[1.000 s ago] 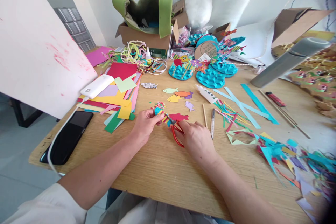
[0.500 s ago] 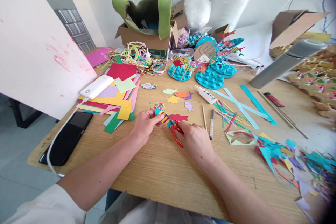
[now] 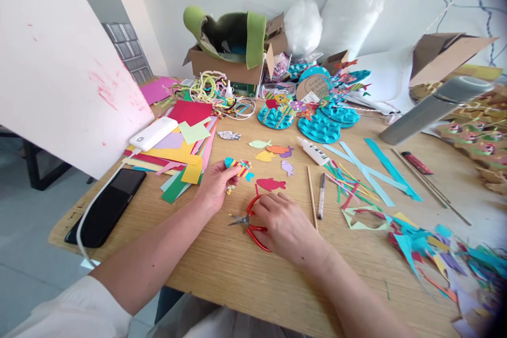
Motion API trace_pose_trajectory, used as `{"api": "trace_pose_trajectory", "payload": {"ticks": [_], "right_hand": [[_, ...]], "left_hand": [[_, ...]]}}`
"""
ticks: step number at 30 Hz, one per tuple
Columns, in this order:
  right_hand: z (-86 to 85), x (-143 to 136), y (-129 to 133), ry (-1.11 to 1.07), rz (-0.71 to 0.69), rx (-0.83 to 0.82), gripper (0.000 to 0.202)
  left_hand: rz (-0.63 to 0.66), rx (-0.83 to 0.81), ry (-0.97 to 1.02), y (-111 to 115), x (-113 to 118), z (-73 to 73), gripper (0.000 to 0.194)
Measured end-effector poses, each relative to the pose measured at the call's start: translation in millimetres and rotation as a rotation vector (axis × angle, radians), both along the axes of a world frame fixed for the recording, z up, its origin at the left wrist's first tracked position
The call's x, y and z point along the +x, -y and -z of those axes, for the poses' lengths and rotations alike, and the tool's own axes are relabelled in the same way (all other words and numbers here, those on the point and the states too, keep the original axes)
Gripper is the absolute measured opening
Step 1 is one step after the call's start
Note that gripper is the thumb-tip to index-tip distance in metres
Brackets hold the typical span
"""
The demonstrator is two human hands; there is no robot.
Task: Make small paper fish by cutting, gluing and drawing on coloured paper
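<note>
My left hand (image 3: 216, 185) holds up a small striped paper fish (image 3: 238, 167) with a blue tail, a little above the wooden table (image 3: 245, 269). My right hand (image 3: 282, 224) rests on the table with its fingers on the red handles of small scissors (image 3: 249, 220), whose blades lie flat and point left. A red paper fish (image 3: 271, 184) lies just beyond the right hand. Several more cut-out fish (image 3: 269, 150) in green, yellow, orange and purple lie farther back.
A stack of coloured paper (image 3: 180, 150) with a white power bank (image 3: 153, 133) is at the left, a black phone (image 3: 106, 206) nearer. A glue bottle (image 3: 312, 150), pen (image 3: 320, 195), stick (image 3: 311, 190), paper strips (image 3: 364, 169) and scraps (image 3: 431, 243) are at the right. Blue discs (image 3: 319, 127) and boxes stand behind.
The right hand has drawn the scissors away from the striped fish and laid them flat on the table. The left hand has lifted the fish up and slightly away.
</note>
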State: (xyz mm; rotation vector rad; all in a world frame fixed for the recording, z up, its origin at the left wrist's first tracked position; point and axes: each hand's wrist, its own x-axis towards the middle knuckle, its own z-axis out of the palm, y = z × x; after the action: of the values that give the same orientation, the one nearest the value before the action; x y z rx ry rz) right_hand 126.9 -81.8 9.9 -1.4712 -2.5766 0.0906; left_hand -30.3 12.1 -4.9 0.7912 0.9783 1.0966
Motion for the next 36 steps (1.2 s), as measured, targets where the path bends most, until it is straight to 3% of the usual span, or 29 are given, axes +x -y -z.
{"api": "trace_pose_trajectory", "payload": {"ticks": [4,9,17,20,22,24,26,30,36], "right_hand": [[-2.5,-5.5,2.9,0.012,-0.092,-0.091,0.018],[0.5,-6.1,2.2,-0.052,-0.120,-0.151,0.041],[-7.5,-3.0,8.4,-0.351,-0.214,-0.252,0.018],[-3.1,-4.6,4.5,-0.635,-0.018,-0.053,0.006],[2.3,-3.1,-0.7,-0.810,0.243,0.122,0.012],[7.5,-0.3,-6.4,-0.920,0.403,0.150,0.022],[11.4,2.0,-11.1,-1.002,0.433,0.037,0.032],[15.3,3.0,-15.8,-1.091,0.402,-0.192,0.028],[13.8,10.9,-19.0,-1.123,0.433,-0.194,0.028]], "left_hand": [[0.027,-0.003,0.027,0.1,0.2,-0.6,0.028],[0.044,-0.032,0.073,2.4,1.1,-1.7,0.031],[0.073,-0.048,0.131,3.8,2.0,1.5,0.029],[0.106,-0.058,0.130,7.0,2.7,0.9,0.027],[0.136,-0.064,0.132,10.3,3.9,0.4,0.027],[0.185,-0.059,0.125,14.2,5.7,0.8,0.026],[0.239,-0.062,0.113,18.4,7.7,2.0,0.027],[0.331,-0.057,0.087,24.7,10.8,4.5,0.030],[0.322,0.026,0.003,23.9,9.9,5.3,0.034]]}}
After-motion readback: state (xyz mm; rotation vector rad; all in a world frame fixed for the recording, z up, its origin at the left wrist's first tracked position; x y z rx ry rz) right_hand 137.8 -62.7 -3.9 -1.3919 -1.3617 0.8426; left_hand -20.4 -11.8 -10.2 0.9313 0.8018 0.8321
